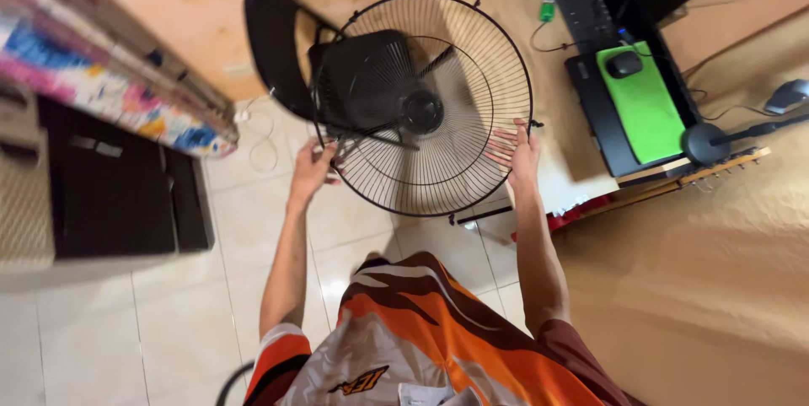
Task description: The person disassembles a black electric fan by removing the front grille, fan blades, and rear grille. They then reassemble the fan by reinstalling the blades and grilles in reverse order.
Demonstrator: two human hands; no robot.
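Fan guard [425, 107], a round black wire grille with a solid black hub at its centre, is held upright in the air above the tiled floor [168, 322], in front of a black chair [278, 48] whose seat shows through the wires. Left hand [313, 166] grips the lower left part of the rim, fingers curled around the wire. Right hand [516, 153] lies against the right part of the rim with fingers extended along the wires; whether it closes around the rim cannot be determined. Both hands stand well apart, one on each side of the guard, with both forearms extended forward. To the right of the guard, a desk [539, 52] carries a black keyboard [590, 1], and a green mouse pad [645, 111] with a black mouse [624, 63] on its far end. A small green bottle [548, 8] stands just left of the keyboard. To the left, a dark cabinet [109, 191] stands on the floor beneath a colourful patterned cloth [93, 86]. The person wears an orange, white and brown shirt [421, 338].
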